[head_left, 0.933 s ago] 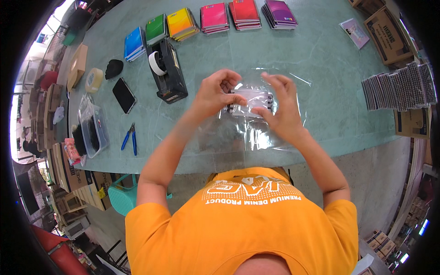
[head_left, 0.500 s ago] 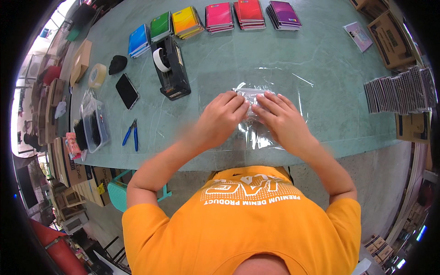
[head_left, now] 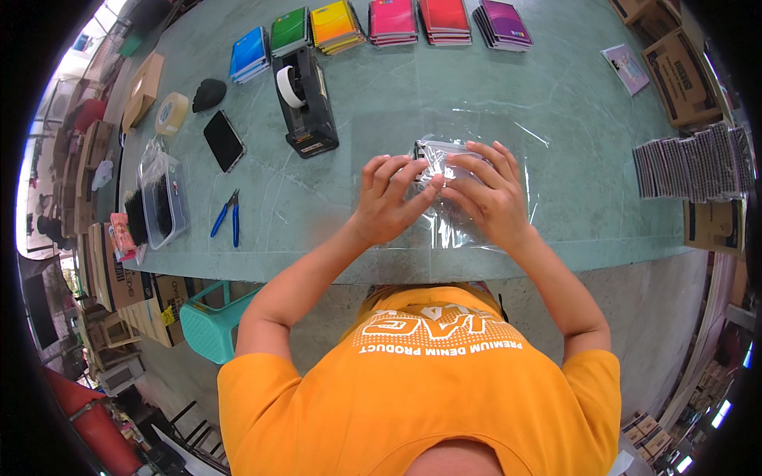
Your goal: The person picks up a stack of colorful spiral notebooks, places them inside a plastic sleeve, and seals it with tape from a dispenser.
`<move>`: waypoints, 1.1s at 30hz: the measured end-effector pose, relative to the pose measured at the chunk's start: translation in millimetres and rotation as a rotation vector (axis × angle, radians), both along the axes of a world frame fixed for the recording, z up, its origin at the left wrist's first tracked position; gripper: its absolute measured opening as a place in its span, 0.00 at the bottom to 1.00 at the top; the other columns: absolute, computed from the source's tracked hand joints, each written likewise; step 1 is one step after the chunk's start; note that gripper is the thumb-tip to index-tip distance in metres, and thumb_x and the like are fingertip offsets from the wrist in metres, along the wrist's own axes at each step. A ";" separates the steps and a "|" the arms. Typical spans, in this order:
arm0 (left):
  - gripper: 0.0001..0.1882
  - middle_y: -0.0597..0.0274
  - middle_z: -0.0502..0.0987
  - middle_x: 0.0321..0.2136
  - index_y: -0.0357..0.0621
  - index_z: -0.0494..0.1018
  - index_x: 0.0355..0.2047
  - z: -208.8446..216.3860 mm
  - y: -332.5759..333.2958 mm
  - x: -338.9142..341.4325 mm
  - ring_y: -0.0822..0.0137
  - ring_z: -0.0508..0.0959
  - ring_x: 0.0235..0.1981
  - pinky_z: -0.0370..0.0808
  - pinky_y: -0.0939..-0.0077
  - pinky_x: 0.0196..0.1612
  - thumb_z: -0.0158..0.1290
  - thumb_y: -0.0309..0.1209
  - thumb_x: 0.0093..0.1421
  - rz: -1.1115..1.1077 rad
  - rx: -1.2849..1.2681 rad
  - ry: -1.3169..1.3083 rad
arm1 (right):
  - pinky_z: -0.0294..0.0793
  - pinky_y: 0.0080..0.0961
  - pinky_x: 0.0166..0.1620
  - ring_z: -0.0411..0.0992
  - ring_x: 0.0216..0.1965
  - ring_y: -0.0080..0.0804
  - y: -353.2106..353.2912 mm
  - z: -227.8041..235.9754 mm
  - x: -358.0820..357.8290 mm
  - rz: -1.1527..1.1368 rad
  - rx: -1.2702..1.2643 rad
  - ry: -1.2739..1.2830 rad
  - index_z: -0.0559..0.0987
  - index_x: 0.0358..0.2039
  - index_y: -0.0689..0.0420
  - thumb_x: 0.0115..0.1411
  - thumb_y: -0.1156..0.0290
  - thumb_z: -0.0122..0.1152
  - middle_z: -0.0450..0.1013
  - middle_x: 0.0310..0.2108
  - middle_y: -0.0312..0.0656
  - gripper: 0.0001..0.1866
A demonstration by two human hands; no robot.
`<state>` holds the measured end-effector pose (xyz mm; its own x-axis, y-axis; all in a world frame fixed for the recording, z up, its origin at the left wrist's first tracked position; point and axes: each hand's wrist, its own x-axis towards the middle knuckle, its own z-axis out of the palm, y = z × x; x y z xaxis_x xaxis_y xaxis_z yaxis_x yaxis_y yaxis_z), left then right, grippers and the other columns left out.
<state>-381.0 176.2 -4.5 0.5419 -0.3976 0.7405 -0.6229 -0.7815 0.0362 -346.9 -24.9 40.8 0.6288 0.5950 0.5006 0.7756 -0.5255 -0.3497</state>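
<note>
A small pale bundle point(head_left: 447, 147) with a dark edge at its left lies on the green table point(head_left: 591, 190), in front of the person, under clear film point(head_left: 441, 232). The left hand point(head_left: 387, 200) touches its near left part, fingers bent and thumb close to them; whether they pinch film, I cannot tell. The right hand point(head_left: 494, 194) rests over its right side, fingers slightly spread. The step in hand looks like folding film over the bundle; the next move seems to call for keeping the film taut. Beyond stand a black tape dispenser point(head_left: 316, 119) and colourful notebooks point(head_left: 393, 22).
</note>
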 end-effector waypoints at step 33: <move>0.17 0.68 0.72 0.15 0.41 0.74 0.20 38.8 -41.0 -33.5 0.81 0.67 0.14 0.60 0.86 0.16 0.56 0.42 0.56 0.181 -1.542 1.070 | 0.62 0.28 0.55 0.70 0.49 0.34 7.5 -18.3 17.0 0.208 0.237 0.233 0.59 0.59 0.60 0.53 0.77 0.57 0.75 0.42 0.40 0.32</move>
<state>-414.5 135.2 34.3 0.9083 0.3042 -0.2873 0.2091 0.2648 0.9414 -329.9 -17.4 22.5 0.6202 0.6066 0.4975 0.7424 -0.2487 -0.6221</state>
